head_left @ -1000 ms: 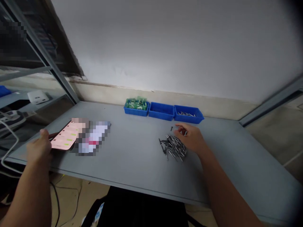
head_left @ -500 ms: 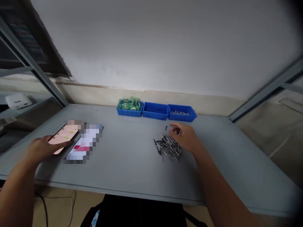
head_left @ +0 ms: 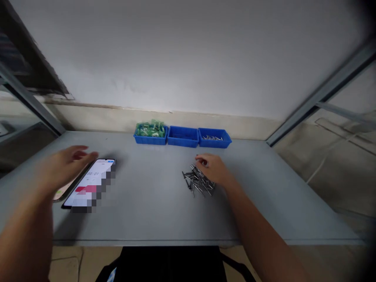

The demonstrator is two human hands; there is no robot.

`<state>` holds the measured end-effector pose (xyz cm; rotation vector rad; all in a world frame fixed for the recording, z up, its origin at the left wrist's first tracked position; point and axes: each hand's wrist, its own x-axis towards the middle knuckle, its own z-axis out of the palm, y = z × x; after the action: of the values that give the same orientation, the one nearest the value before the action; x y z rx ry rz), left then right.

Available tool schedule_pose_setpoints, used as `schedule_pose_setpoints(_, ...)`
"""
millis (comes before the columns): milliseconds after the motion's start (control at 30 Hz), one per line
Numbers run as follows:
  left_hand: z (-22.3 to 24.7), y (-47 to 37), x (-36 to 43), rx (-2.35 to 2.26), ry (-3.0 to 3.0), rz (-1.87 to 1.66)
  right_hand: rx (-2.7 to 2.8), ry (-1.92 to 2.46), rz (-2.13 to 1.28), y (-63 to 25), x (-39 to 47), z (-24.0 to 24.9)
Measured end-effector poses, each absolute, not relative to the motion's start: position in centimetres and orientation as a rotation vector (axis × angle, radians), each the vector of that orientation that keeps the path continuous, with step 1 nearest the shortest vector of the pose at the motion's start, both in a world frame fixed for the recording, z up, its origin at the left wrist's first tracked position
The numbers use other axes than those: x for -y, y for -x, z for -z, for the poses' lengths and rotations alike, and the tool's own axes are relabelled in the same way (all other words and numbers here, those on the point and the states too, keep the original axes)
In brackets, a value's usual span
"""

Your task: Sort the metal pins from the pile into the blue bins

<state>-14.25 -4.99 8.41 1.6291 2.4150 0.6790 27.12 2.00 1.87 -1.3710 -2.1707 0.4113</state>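
Steel pins [head_left: 198,181] heaped mid-surface under our right hand [head_left: 213,169], fingers loosely curled; small, stiff, likely slippery, best pinched singly. Our left hand [head_left: 63,166] hovers open beside a phone [head_left: 89,182].

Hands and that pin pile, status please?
Left hand open, above the phones. Right hand resting on the metal pin pile, grip unclear. Nothing in the way.

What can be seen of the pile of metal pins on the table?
The pins are thin, grey, shiny metal rods, a few darker, lying loose and crisscrossed in a low heap on the grey table, in front of the three blue bins. The right hand rests on the heap's far right side, fingers touching the pins.
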Motion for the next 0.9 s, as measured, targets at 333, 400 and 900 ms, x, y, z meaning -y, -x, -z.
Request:
schedule_pose_setpoints(333,-4.6,-0.8,-2.4,-1.527,-2.374,-0.548,2.565,1.165,-0.280,-23.8,-0.4,-0.7)
schedule_pose_setpoints(400,-3.4,-2.0,-2.8,-1.430,-2.421,-0.608,2.592,1.143,-0.248,-23.7,-0.6,-0.3)
schedule_pose_setpoints(900,1.0,-3.9,-1.3,-0.976,-2.648,-0.623,2.674,1.139,-0.172,-23.3,-0.6,-0.1)
